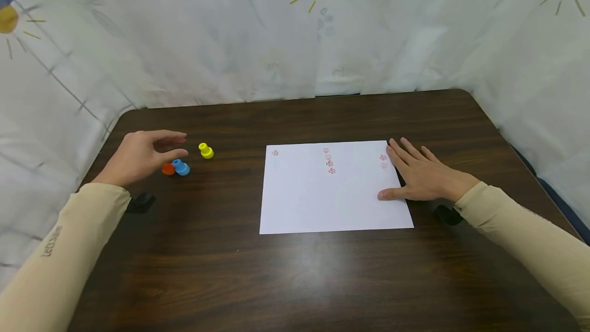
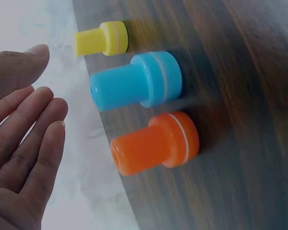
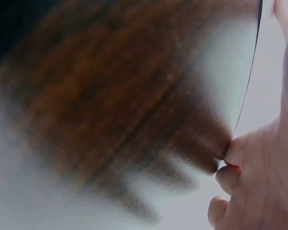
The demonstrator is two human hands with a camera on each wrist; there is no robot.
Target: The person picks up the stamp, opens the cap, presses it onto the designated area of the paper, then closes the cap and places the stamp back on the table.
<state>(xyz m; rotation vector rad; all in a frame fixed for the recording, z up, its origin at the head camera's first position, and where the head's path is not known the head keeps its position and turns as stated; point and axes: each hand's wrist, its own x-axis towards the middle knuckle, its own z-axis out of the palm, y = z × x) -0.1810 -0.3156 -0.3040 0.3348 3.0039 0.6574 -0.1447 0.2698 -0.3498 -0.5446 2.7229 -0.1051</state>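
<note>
Surroundings: white paper with red marks on dark table; yellow stamp beyond.
Left hand: relaxed open, empty, just beside blue stamp and orange stamp.
Right hand: flat, pressing paper's right edge.

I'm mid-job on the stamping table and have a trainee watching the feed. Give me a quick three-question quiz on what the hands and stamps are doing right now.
1. True or false: the left hand grips the blue stamp.
2. Which stamp stands farthest from the left hand? A) orange stamp B) blue stamp C) yellow stamp
3. What does the right hand rest on, and at which edge?

Key
1. False: the fingers are straight and hover beside the stamps, holding nothing.
2. C.
3. It lies flat on the right edge of the white paper sheet, which already bears red stamp marks along its top.
</note>
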